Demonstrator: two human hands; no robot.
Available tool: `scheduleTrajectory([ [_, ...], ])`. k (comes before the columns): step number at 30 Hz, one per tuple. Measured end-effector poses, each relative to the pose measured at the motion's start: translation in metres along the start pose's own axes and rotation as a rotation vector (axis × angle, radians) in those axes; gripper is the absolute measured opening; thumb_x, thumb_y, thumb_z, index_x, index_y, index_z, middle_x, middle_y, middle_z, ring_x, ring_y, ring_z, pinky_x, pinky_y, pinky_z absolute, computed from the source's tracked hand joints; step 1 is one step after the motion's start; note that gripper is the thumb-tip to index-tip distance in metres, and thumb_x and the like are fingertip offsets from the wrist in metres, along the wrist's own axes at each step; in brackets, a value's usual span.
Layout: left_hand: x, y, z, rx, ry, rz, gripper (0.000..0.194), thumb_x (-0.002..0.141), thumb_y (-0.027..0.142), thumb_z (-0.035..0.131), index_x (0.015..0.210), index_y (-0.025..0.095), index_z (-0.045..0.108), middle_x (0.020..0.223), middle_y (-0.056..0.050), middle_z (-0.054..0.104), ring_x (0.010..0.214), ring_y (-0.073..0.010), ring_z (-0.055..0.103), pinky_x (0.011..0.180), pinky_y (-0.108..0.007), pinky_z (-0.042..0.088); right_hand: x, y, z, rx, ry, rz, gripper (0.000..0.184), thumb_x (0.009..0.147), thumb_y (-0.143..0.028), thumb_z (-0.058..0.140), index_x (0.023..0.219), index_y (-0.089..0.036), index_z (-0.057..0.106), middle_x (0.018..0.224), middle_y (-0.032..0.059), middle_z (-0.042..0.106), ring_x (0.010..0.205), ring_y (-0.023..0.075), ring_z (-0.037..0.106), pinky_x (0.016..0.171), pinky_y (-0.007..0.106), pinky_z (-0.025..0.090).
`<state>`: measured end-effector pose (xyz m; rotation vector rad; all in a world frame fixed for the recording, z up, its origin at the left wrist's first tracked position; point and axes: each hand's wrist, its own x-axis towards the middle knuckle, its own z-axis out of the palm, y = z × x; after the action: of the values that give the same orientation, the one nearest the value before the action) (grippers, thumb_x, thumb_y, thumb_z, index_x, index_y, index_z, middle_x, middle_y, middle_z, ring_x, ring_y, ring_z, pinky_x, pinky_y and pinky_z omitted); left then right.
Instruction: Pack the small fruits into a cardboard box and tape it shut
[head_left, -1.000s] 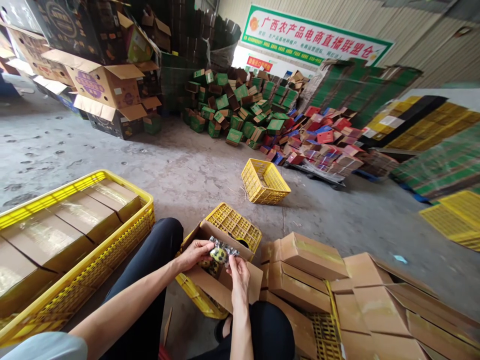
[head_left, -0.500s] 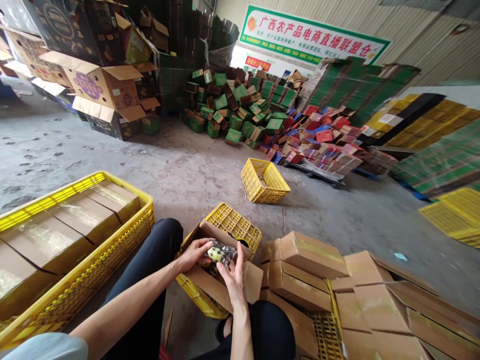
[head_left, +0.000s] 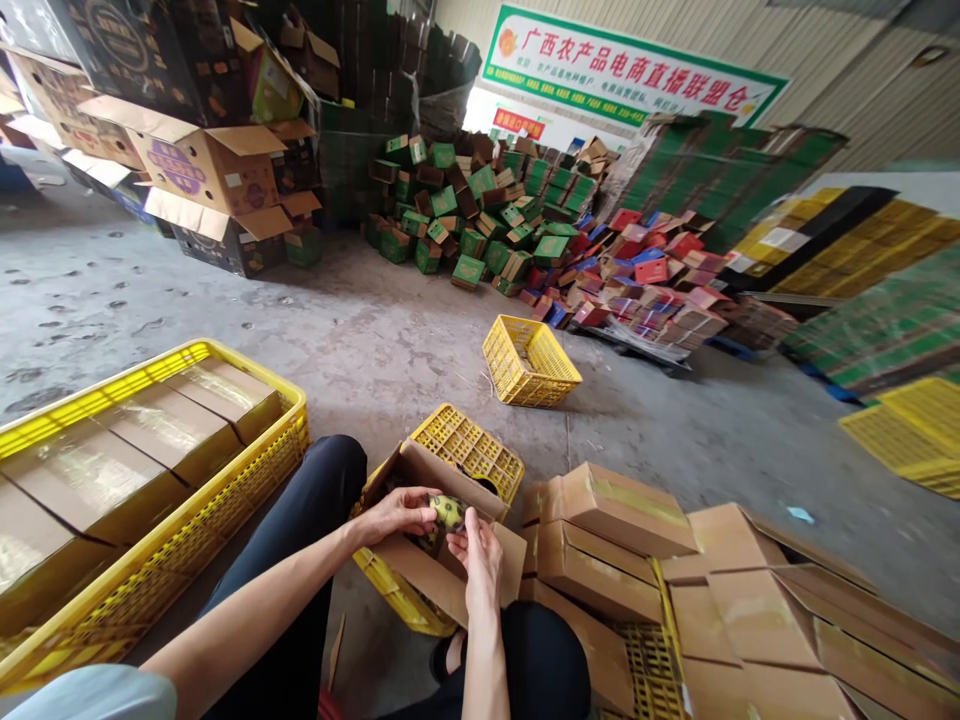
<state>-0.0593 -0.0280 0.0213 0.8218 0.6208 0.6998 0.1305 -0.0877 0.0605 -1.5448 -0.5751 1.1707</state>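
Between my two hands is a small yellow-green fruit with dark spots, seemingly in a thin clear wrapper. My left hand pinches its left end, fingers closed. On the other end, my right hand grips with thumb and fingertips. Right below them is an open cardboard box with its flaps spread; part of its contents shows but is mostly hidden by my hands. The box rests on a yellow plastic crate between my knees.
At left stands a long yellow crate filled with taped cartons. Closed cardboard boxes are stacked to the right. A yellow basket sits on the floor ahead. Farther back lie heaps of green boxes and red boxes.
The clear wrapper, loose and crinkled before, now lies closer around the fruit. My right hand has closed from spread fingers to a grip on its right end.
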Motion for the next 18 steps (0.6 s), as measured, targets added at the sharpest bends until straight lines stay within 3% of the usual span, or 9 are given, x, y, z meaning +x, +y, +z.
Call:
scheduleTrajectory([
  [3, 0.002, -0.002, -0.002, 0.033, 0.041, 0.028, 0.07, 0.075, 0.049, 0.093, 0.134, 0.018, 0.072, 0.119, -0.014, 0.074, 0.093, -0.0201, 0.072, 0.079, -0.026, 0.054, -0.001, -0.001, 0.001, -0.042, -0.006, 0.026, 0.065, 0.06, -0.083, 0.081, 0.082, -0.022, 0.073, 0.068, 0.0048, 0.075, 0.063, 0.0254, 0.075, 0.051, 0.031, 0.056],
  [8, -0.003, 0.006, 0.003, 0.033, 0.025, 0.138, 0.066, 0.074, 0.047, 0.095, 0.128, 0.015, 0.075, 0.122, -0.015, 0.074, 0.107, -0.0261, 0.07, 0.093, -0.032, 0.052, -0.005, -0.002, 0.003, -0.058, -0.014, 0.038, 0.067, 0.063, -0.086, 0.077, 0.08, -0.021, 0.073, 0.058, 0.0035, 0.07, 0.05, 0.0221, 0.068, 0.041, 0.029, 0.048],
  [11, -0.004, 0.011, 0.006, 0.006, 0.036, 0.119, 0.055, 0.078, 0.05, 0.091, 0.116, 0.013, 0.079, 0.108, -0.014, 0.076, 0.093, -0.0221, 0.071, 0.083, -0.029, 0.052, -0.01, -0.004, 0.004, -0.094, -0.056, 0.002, 0.066, 0.068, -0.087, 0.073, 0.074, -0.022, 0.07, 0.054, 0.0016, 0.067, 0.041, 0.0151, 0.057, 0.036, 0.024, 0.039],
  [14, -0.002, 0.012, 0.005, -0.057, 0.132, 0.121, 0.049, 0.076, 0.054, 0.091, 0.096, 0.012, 0.078, 0.093, -0.01, 0.075, 0.08, -0.0167, 0.068, 0.073, -0.024, 0.05, -0.013, -0.007, 0.003, -0.164, -0.048, -0.06, 0.067, 0.072, -0.087, 0.069, 0.062, -0.022, 0.061, 0.049, -0.0031, 0.058, 0.038, 0.0092, 0.044, 0.037, 0.022, 0.028],
  [16, 0.001, 0.011, 0.004, -0.115, 0.181, 0.125, 0.049, 0.073, 0.056, 0.092, 0.088, 0.013, 0.075, 0.086, -0.007, 0.073, 0.075, -0.0146, 0.067, 0.073, -0.024, 0.052, -0.012, -0.007, 0.003, -0.173, -0.02, -0.087, 0.064, 0.069, -0.084, 0.074, 0.063, -0.022, 0.064, 0.052, -0.0035, 0.058, 0.044, 0.01, 0.047, 0.04, 0.021, 0.032],
  [18, 0.003, 0.01, 0.003, -0.142, 0.186, 0.118, 0.049, 0.073, 0.056, 0.093, 0.086, 0.013, 0.073, 0.084, -0.006, 0.072, 0.073, -0.0137, 0.066, 0.073, -0.025, 0.053, -0.01, -0.006, 0.002, -0.134, -0.01, -0.104, 0.058, 0.063, -0.078, 0.082, 0.076, -0.022, 0.074, 0.067, -0.0003, 0.069, 0.059, 0.0144, 0.06, 0.049, 0.022, 0.045],
])
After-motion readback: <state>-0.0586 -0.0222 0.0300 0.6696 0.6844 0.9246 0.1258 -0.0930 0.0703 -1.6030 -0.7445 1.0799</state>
